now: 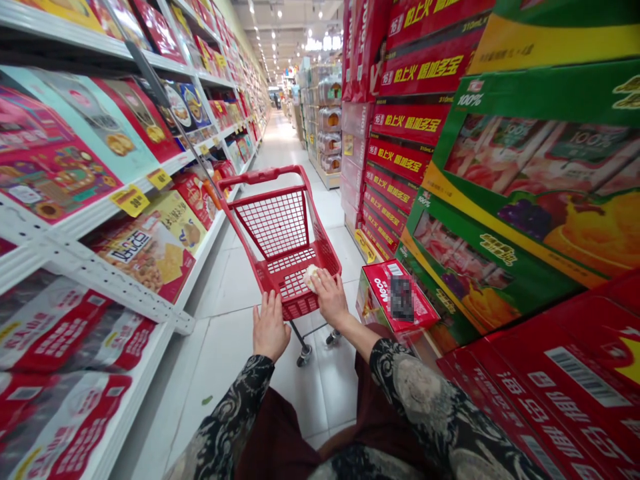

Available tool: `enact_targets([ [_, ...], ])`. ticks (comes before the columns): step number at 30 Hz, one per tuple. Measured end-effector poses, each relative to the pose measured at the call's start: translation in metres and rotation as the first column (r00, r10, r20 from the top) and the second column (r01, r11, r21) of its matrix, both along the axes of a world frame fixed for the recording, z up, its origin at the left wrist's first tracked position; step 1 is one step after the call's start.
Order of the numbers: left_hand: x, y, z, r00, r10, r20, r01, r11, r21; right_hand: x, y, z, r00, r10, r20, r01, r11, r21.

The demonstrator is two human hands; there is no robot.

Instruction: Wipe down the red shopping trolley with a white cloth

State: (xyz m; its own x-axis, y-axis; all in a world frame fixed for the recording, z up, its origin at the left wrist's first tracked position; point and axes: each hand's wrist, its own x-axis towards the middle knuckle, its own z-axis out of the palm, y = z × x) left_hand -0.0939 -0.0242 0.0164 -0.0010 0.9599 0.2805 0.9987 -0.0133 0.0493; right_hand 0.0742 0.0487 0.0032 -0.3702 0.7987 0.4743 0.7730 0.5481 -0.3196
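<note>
Patterned sleeves point(425, 393), black with pale swirls, lie nearest the camera, above dark red trousers point(277, 433) whose legs stand apart. Both forearms reach forward from the bottom of the view and converge on a small red cart point(327, 250), which stands just ahead with its handle point(270, 175) at the far end.

Left hand point(271, 327): back upward, wrist nearly straight, it points away from the body. Its fingers are extended and slightly spread, the thumb out to the right, and the fingertips rest at the cart's near left corner. It grips nothing.

Right hand point(327, 297): the forearm slants in from the lower right, and the hand sits at the near right corner, back upward. Its fingers lie close together, curved down over a crumpled white cloth point(311, 275), holding it just inside the near edge. The palm is hidden, so how firmly it squeezes cannot be told.

Below the near edge, wheels point(304, 355) stand on pale floor tiles point(210, 373). To the left, white shelves point(120, 277) carry colourful food packets. To the right, a red-topped box point(377, 283) stands just beyond the right forearm, next to large green cartons point(530, 133); red cartons point(410, 153) are stacked behind. Beyond the handle, a bright aisle runs into the distance.
</note>
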Motion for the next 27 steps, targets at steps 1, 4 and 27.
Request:
enact_targets([
  [1,0.002,0.000,0.001,1.000,0.001,0.004,-0.001,1.000,-0.003,-0.004,-0.003,-0.001,1.000,0.006,0.000,-0.006,1.000,-0.003],
  [4,0.010,0.000,0.005,1.000,0.005,0.017,-0.004,1.000,-0.022,-0.020,-0.012,-0.001,0.999,0.033,-0.001,-0.033,0.999,-0.024],
  [27,0.038,0.042,0.015,0.977,0.047,0.210,-0.050,0.999,0.009,-0.008,-0.007,0.003,0.979,0.151,-0.136,-0.162,0.984,-0.070],
])
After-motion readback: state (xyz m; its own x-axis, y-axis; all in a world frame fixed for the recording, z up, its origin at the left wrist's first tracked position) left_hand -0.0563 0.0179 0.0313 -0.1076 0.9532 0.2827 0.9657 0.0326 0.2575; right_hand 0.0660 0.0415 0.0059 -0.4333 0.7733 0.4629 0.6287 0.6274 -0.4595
